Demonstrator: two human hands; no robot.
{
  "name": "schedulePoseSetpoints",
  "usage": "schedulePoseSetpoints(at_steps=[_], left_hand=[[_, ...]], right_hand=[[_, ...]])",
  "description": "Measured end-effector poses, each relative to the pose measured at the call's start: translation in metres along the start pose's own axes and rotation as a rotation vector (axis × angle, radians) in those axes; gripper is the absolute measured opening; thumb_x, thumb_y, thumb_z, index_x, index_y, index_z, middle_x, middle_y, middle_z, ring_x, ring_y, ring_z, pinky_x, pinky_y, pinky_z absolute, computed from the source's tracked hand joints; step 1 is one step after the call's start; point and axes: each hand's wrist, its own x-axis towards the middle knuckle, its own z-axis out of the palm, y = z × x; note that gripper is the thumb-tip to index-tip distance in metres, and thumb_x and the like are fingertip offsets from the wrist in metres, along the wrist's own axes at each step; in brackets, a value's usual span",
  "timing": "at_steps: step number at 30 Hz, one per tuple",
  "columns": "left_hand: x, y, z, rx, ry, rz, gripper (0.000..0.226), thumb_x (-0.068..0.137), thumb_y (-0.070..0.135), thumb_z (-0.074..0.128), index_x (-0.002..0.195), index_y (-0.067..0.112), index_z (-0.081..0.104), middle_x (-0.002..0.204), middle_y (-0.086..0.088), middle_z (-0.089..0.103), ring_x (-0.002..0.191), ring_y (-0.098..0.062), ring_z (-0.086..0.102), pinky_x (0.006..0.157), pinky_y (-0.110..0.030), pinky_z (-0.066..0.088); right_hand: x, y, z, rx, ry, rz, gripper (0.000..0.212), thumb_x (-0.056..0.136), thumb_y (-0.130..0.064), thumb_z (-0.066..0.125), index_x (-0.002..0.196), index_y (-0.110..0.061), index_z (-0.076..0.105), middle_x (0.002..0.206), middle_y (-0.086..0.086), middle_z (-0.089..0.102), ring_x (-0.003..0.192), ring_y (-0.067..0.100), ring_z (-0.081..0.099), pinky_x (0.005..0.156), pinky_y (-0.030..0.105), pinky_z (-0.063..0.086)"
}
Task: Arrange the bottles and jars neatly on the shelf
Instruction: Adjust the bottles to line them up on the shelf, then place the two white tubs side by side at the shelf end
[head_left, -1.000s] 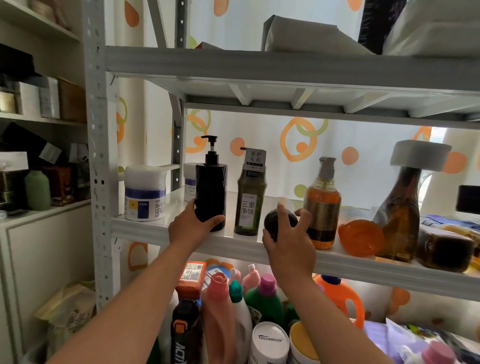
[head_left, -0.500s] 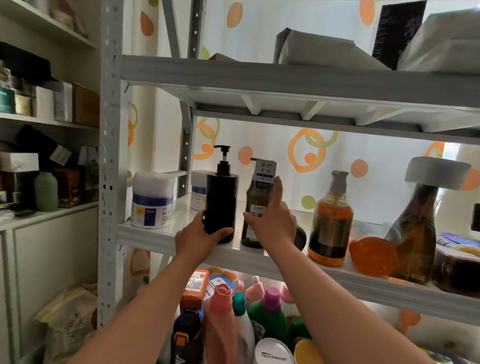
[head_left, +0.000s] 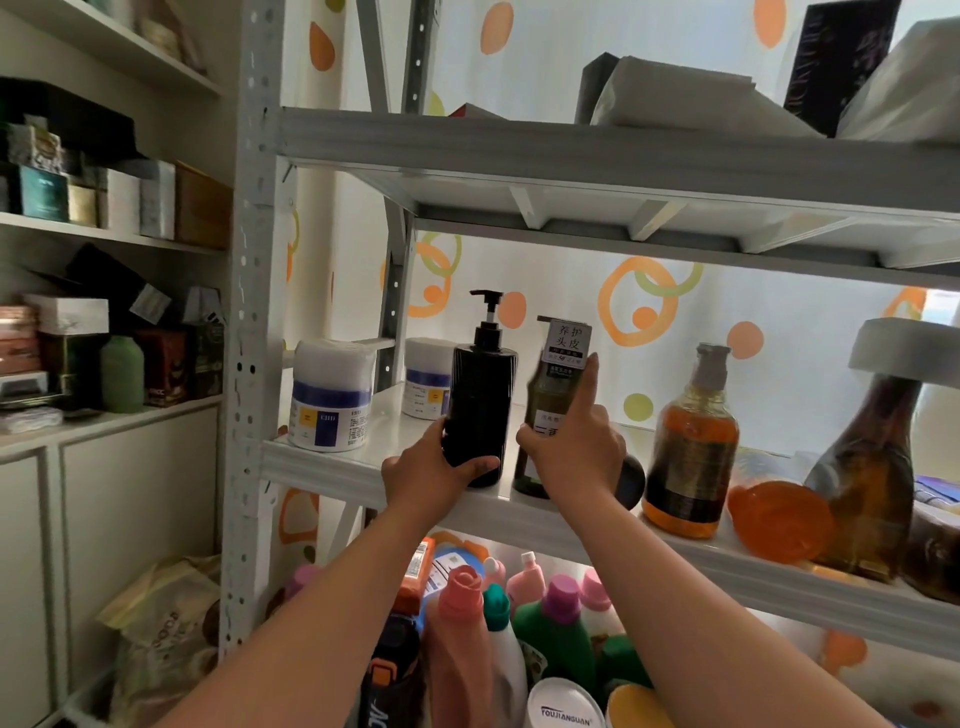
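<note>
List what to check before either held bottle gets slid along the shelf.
1. Left hand grip on black pump bottle: ok, fingers wrap its base.
2. Right hand grip on green bottle: ok, index finger straight up its side.
3. Both bottles upright: black ok; green cannot tell, blurred.
4. Gap between the two bottles: ok, they stand apart.
5. Room to the right: not ok, small dark jar sits right beside the right hand.
6. Orange container upright: not ok, it lies tipped.
</note>
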Motion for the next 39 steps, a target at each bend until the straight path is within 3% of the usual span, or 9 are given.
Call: schedulePoseSetpoints(at_steps=[6, 10, 14, 17, 20, 25, 29, 35, 39], left_hand=[[-0.006, -0.008, -0.008, -0.233, -0.032, 0.052, 0.083, 0.076, 0.061, 0.06, 0.145, 0.029, 0.026, 0.139, 0.003, 0.052, 0.129, -0.021, 0.047, 0.105, -0.039, 0.035], [-0.004, -0.025, -0.035, -0.319, 0.356, 0.076, 0.047, 0.082, 0.042, 0.064, 0.124, 0.023, 0.05, 0.119, 0.003, 0.062, 0.105, -0.015, 0.059, 0.082, -0.025, 0.044], [0.007, -0.039, -0.064, -0.336, 0.314, 0.069, 0.022, 0.091, 0.03, 0.054, 0.108, 0.018, 0.06, 0.104, -0.001, 0.066, 0.092, -0.013, 0.06, 0.072, -0.015, 0.042], [0.015, -0.034, -0.074, -0.541, 0.199, 0.015, 0.021, 0.098, 0.023, 0.038, 0.095, 0.023, 0.059, 0.104, -0.004, 0.066, 0.097, -0.017, 0.06, 0.086, -0.025, 0.048], [0.024, -0.029, -0.072, -0.754, 0.053, -0.093, 0.025, 0.097, 0.03, 0.037, 0.085, 0.029, 0.059, 0.093, 0.005, 0.067, 0.09, -0.01, 0.061, 0.09, -0.031, 0.046], [0.054, -0.024, -0.058, -0.982, -0.041, -0.23, 0.02, 0.095, 0.031, 0.042, 0.097, 0.021, 0.059, 0.113, -0.018, 0.062, 0.113, -0.029, 0.056, 0.106, -0.045, 0.039], [0.087, -0.023, -0.042, -0.923, -0.144, -0.237, 0.02, 0.096, 0.032, 0.039, 0.093, 0.025, 0.057, 0.095, -0.003, 0.061, 0.095, -0.019, 0.056, 0.092, -0.035, 0.039], [0.137, -0.028, -0.021, -0.781, -0.196, -0.281, 0.043, 0.094, 0.024, 0.032, 0.133, 0.009, 0.041, 0.132, -0.018, 0.051, 0.121, -0.031, 0.05, 0.107, -0.046, 0.036], [0.152, -0.041, -0.013, -0.844, -0.253, -0.319, 0.038, 0.095, 0.03, 0.033, 0.125, 0.013, 0.049, 0.117, -0.011, 0.062, 0.106, -0.023, 0.057, 0.096, -0.037, 0.044]], right_hand=[[-0.007, -0.009, -0.005, 0.085, 0.045, 0.028, 0.108, 0.076, -0.045, 0.07, 0.147, -0.029, -0.011, 0.146, 0.02, 0.027, 0.132, 0.034, 0.03, 0.106, 0.046, 0.031], [-0.038, -0.036, 0.007, 0.324, 0.22, -0.398, 0.05, 0.084, -0.019, 0.064, 0.13, -0.014, 0.043, 0.119, 0.012, 0.05, 0.107, 0.021, 0.047, 0.09, 0.026, 0.042], [-0.069, -0.075, 0.04, 0.505, -0.026, -0.579, 0.017, 0.086, -0.005, 0.057, 0.102, -0.008, 0.06, 0.097, 0.005, 0.062, 0.086, 0.009, 0.055, 0.079, 0.017, 0.049], [-0.072, -0.098, 0.068, 0.615, -0.188, -0.331, 0.022, 0.093, -0.011, 0.047, 0.113, -0.013, 0.057, 0.11, 0.002, 0.062, 0.099, 0.009, 0.055, 0.09, 0.013, 0.042], [-0.058, -0.118, 0.091, 0.709, -0.386, 0.026, 0.035, 0.099, -0.022, 0.033, 0.129, -0.011, 0.046, 0.129, 0.009, 0.055, 0.118, 0.02, 0.051, 0.103, 0.038, 0.043], [-0.016, -0.137, 0.125, 0.947, -0.379, 0.426, 0.032, 0.098, -0.029, 0.033, 0.122, -0.012, 0.046, 0.117, 0.017, 0.057, 0.104, 0.027, 0.056, 0.091, 0.039, 0.047], [0.018, -0.132, 0.151, 0.948, -0.24, 0.612, 0.037, 0.095, -0.027, 0.043, 0.127, -0.009, 0.045, 0.112, 0.012, 0.058, 0.104, 0.029, 0.058, 0.086, 0.036, 0.047], [0.044, -0.125, 0.172, 0.985, -0.03, 0.72, 0.034, 0.099, -0.021, 0.034, 0.124, -0.005, 0.05, 0.085, 0.0, 0.045, 0.086, 0.016, 0.047, 0.061, 0.01, 0.029], [0.051, -0.124, 0.18, 0.906, -0.069, 0.639, 0.036, 0.099, -0.022, 0.031, 0.127, -0.008, 0.047, 0.121, 0.01, 0.056, 0.103, 0.025, 0.052, 0.072, 0.019, 0.027]])
